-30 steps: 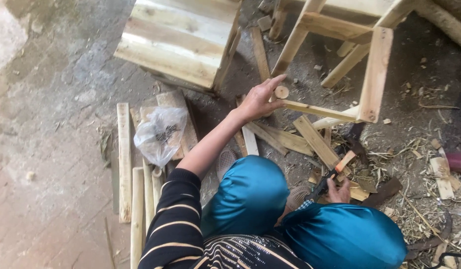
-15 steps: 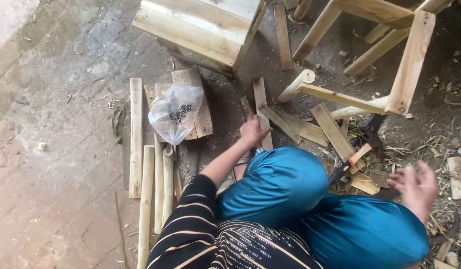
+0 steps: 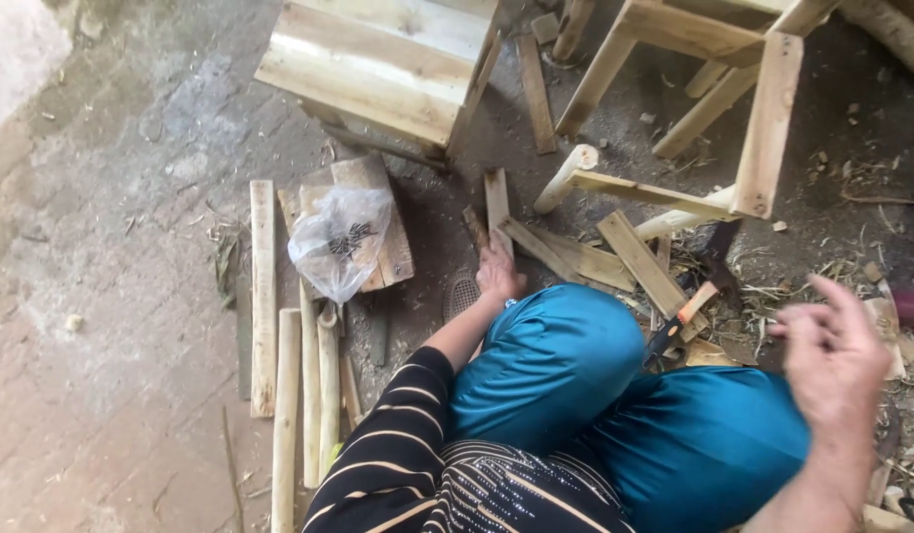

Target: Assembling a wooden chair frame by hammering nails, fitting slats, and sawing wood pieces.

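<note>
Your left hand (image 3: pixel 496 273) is now coming down onto a slat (image 3: pixel 497 205) on the floor, while your right hand (image 3: pixel 834 357) is lifting open and empty, away from the hatchet (image 3: pixel 686 314).

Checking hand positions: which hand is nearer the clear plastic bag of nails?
Left. The left hand rests on wood scraps just right of the plastic bag; the right hand hangs far right.

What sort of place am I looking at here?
Probably an informal woodworking spot on bare ground: a half-built wooden stool frame, loose wood offcuts, and a clear bag of nails lie about the seated person.
</note>
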